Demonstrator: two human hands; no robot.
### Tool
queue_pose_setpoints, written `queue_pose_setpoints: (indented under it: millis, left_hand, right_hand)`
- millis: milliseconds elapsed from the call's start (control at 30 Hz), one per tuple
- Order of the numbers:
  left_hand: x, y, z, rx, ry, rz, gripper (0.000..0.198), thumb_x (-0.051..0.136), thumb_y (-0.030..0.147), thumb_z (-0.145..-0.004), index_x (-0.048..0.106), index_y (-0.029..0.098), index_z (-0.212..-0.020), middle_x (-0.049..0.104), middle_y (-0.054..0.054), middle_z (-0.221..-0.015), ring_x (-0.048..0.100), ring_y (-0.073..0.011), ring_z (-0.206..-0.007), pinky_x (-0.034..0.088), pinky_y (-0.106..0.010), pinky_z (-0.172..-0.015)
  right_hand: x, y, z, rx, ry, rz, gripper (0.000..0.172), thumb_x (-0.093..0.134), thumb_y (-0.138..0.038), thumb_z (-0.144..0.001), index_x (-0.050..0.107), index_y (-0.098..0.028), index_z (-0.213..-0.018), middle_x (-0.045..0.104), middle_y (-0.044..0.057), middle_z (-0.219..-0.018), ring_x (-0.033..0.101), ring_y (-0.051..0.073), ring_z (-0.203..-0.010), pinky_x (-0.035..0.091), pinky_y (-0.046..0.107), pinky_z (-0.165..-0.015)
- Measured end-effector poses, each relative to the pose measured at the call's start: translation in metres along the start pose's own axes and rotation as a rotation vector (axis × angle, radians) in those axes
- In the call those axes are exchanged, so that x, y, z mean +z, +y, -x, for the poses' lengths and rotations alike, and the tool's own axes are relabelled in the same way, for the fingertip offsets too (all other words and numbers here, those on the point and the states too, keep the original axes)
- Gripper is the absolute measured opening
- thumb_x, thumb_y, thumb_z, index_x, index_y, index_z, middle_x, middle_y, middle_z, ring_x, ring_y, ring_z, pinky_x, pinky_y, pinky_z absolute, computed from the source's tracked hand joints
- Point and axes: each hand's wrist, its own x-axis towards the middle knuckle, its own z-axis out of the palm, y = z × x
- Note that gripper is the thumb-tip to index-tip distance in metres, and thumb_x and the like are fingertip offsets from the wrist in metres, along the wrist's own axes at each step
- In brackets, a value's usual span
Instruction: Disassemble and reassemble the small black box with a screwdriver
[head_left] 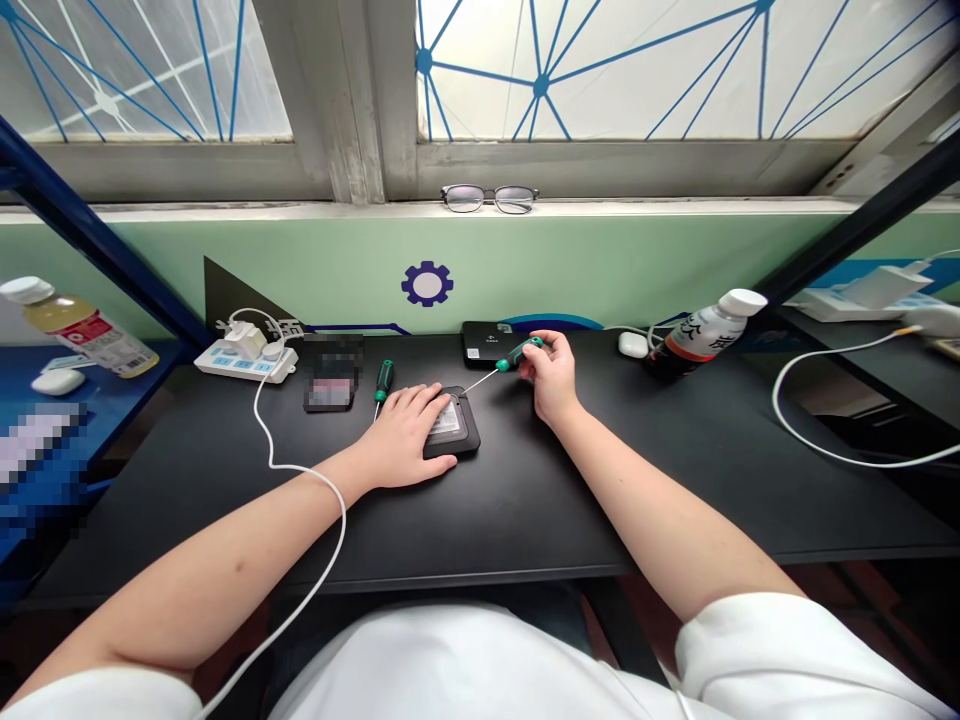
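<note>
My left hand [409, 435] lies with fingers stretched out over a small black device [466, 432] that has a white label on its face, pressing it to the desk. In my right hand [555, 378] is a green-and-black screwdriver [517, 354], gripped by the handle. Its thin shaft slants down to the left, and the tip meets the device's upper right edge or lies very close to it. Beyond my left fingers lies a second green-handled screwdriver [384, 380]. A flat black case or cover [484, 343] rests behind, near the wall, partly hidden by my right hand.
A white power strip [247, 358] with a charger sits back left, its white cable [343, 520] crossing my left forearm. Beside it is a blurred dark phone-like object [332, 375]. A dark bottle [701, 335] and white earbud case [634, 345] stand back right. Glasses [491, 198] rest on the sill.
</note>
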Motion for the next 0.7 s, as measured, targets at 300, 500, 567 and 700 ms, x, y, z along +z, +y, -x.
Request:
queue_pose_setpoints:
  millis: [300,500,567,700]
  left_hand:
    - [0.0000,0.0002,0.0000,0.000,0.015,0.023,0.083,0.074,0.059,-0.091,0.050,0.018,-0.158,0.041,-0.021,-0.173,0.037,-0.0445,-0.160,0.029,-0.064,-0.131]
    - [0.0009,-0.0001,0.0000,0.007,0.027,0.011,0.084,0.075,0.057,-0.090,0.049,0.020,-0.161,0.040,-0.020,-0.174,0.037,-0.0462,-0.159,0.029,-0.066,-0.131]
    - [0.0016,-0.0014,0.0001,0.018,0.027,0.009,0.084,0.075,0.057,-0.091,0.048,0.024,-0.163,0.039,-0.018,-0.174,0.036,-0.0460,-0.159,0.029,-0.067,-0.130]
    - [0.0031,-0.0037,0.0003,0.015,0.023,-0.003,0.087,0.074,0.059,-0.091,0.046,0.025,-0.165,0.038,-0.017,-0.175,0.035,-0.0445,-0.160,0.028,-0.065,-0.131]
  right_hand:
    - [0.0011,-0.0032,0.0034,0.017,-0.021,-0.019,0.037,0.077,-0.042,-0.081,0.053,-0.029,-0.105,0.055,-0.009,-0.071,0.051,0.012,-0.053,0.044,0.030,-0.053]
    - [0.0020,-0.0029,0.0051,0.027,-0.023,-0.032,0.038,0.079,-0.041,-0.079,0.054,-0.029,-0.106,0.058,-0.009,-0.071,0.050,0.012,-0.053,0.044,0.029,-0.053]
    - [0.0022,-0.0029,0.0048,0.025,-0.035,-0.028,0.039,0.079,-0.043,-0.080,0.054,-0.029,-0.106,0.057,-0.009,-0.071,0.050,0.012,-0.053,0.044,0.030,-0.053]
    - [0.0019,-0.0026,0.0031,0.013,-0.049,-0.020,0.040,0.080,-0.045,-0.082,0.052,-0.029,-0.106,0.055,-0.009,-0.071,0.051,0.012,-0.053,0.045,0.030,-0.053]
